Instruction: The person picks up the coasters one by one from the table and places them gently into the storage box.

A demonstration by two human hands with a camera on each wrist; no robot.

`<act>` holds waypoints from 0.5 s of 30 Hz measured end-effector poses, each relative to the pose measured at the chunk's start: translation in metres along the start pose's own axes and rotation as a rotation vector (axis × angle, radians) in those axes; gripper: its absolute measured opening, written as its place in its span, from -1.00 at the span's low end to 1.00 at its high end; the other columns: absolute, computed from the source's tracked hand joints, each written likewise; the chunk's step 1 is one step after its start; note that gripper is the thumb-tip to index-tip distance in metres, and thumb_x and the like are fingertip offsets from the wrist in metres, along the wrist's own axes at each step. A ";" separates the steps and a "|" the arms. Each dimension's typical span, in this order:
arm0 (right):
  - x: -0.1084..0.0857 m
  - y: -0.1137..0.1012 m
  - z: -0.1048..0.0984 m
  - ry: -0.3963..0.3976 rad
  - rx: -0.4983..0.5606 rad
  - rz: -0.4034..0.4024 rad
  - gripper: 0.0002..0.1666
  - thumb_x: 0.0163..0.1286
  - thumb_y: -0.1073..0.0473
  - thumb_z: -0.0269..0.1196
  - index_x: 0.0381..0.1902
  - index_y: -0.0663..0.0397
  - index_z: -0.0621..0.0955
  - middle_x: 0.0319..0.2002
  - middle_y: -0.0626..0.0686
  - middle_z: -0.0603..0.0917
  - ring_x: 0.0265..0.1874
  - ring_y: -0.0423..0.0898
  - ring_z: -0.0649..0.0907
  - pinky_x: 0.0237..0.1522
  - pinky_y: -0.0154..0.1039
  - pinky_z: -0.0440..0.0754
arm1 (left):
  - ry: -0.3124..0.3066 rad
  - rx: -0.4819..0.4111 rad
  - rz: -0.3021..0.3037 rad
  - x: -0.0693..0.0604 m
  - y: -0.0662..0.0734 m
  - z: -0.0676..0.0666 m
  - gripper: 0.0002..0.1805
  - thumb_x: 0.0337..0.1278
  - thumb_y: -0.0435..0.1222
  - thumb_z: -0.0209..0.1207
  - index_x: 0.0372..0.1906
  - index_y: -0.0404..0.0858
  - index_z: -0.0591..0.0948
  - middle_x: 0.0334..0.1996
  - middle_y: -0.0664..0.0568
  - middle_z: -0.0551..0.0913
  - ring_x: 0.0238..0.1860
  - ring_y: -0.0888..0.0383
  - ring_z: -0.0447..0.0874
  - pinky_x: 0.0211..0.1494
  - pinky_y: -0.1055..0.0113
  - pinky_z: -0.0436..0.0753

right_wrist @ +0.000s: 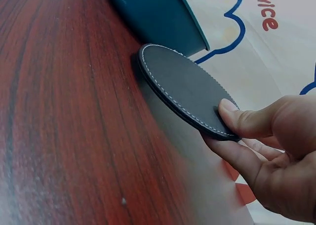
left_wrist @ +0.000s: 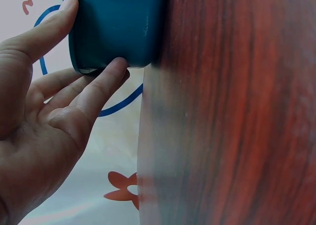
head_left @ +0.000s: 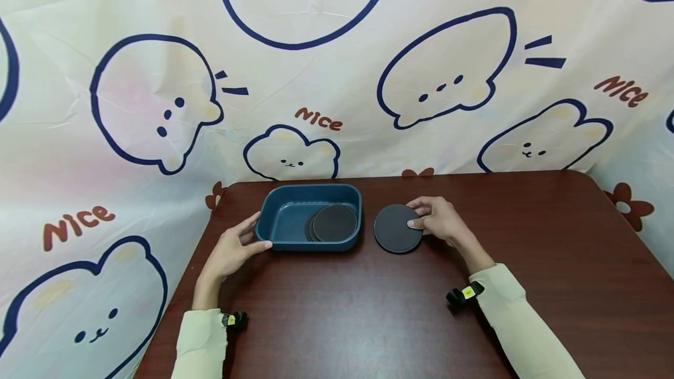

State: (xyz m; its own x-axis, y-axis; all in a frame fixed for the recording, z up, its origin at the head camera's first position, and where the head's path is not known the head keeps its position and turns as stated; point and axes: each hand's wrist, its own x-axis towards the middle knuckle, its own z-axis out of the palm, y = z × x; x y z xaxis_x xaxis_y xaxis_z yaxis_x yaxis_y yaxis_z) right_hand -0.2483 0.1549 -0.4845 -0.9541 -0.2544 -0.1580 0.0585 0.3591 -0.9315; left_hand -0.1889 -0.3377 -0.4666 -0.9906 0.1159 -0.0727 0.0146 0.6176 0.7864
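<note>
A dark round coaster [head_left: 395, 230] with pale stitching round its edge is pinched in my right hand [head_left: 439, 218]. In the right wrist view the thumb lies on top of the coaster [right_wrist: 185, 89] and the fingers are beneath. Its far edge is tilted near the table; I cannot tell whether it touches. To its left stands a blue rectangular box [head_left: 310, 246]. Several similar coasters [head_left: 335, 223] lie overlapped in the box's right half. My left hand [head_left: 231, 250] holds the box's near left corner, thumb at the front, fingers along the left end.
The brown wooden table [head_left: 368, 309] carries the box, close to its back edge. Behind and at the sides hangs a pale cloth [head_left: 326, 86] with cartoon outlines. A small black camera [head_left: 458, 297] is strapped at the right wrist, another device [head_left: 236, 320] at the left.
</note>
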 end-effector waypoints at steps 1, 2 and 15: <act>0.000 0.000 -0.001 0.001 0.007 0.006 -0.46 0.41 0.38 0.44 0.32 0.32 0.61 -0.12 0.24 0.81 -0.33 -0.09 0.83 -0.26 -0.19 0.85 | -0.001 -0.001 0.000 0.000 0.000 0.000 -0.04 0.42 -0.19 0.41 0.74 -0.18 0.15 0.62 -0.33 0.34 0.52 -0.30 0.49 0.40 -0.19 0.62; -0.001 0.000 -0.002 -0.002 0.008 0.008 -0.45 0.43 0.37 0.43 0.34 0.33 0.60 -0.11 0.24 0.80 -0.33 -0.10 0.82 -0.26 -0.21 0.84 | -0.002 -0.002 0.000 0.000 0.001 0.000 -0.03 0.41 -0.18 0.41 0.74 -0.18 0.15 0.62 -0.33 0.34 0.52 -0.30 0.49 0.40 -0.19 0.62; -0.006 -0.001 -0.008 -0.006 0.053 0.033 -0.41 0.50 0.36 0.36 0.43 0.38 0.52 0.10 0.36 0.72 -0.30 -0.18 0.78 -0.27 -0.25 0.82 | 0.004 -0.003 -0.005 0.000 0.001 -0.003 -0.03 0.42 -0.17 0.41 0.75 -0.15 0.15 0.61 -0.32 0.35 0.51 -0.31 0.50 0.40 -0.20 0.61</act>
State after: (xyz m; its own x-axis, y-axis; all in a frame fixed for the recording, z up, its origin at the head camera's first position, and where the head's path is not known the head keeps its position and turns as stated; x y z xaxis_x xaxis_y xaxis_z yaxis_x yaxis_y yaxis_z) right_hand -0.2453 0.1630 -0.4798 -0.9496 -0.2483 -0.1911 0.1059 0.3196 -0.9416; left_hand -0.1889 -0.3390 -0.4641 -0.9912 0.1097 -0.0738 0.0095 0.6158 0.7879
